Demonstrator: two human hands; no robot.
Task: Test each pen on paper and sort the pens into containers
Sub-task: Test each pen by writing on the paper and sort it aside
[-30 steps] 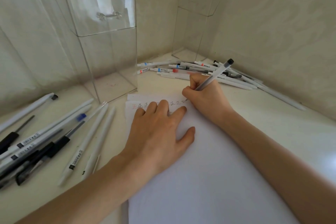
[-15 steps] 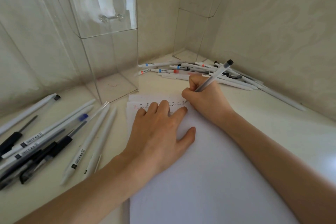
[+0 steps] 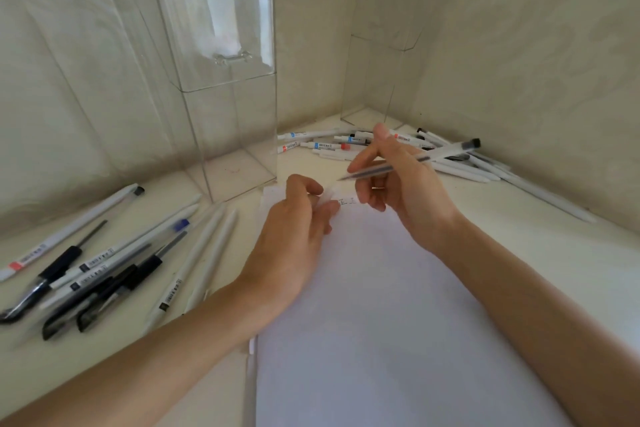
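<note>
while the left hand (image 3: 294, 232) curls its fingers round a small pale cap (image 3: 327, 197), i think the clear pen (image 3: 426, 158) is about to be closed. so the cap's hole should face the tip and slide on straight, or ink may mark a finger. far to the left of that hand lies a heap of pens (image 3: 86, 270), black ones and white ones. just past that hand stands a tall clear box (image 3: 221, 87). under both hands lies the paper (image 3: 381, 305), with small marks near its top edge. the right hand (image 3: 401, 180) pinches the clear pen, up off the paper, its tip pointing at the left hand. the hands are near but not touching. past the right hand lie more pens (image 3: 332, 146), crowding the foot of a second clear box (image 3: 381, 45).
</note>
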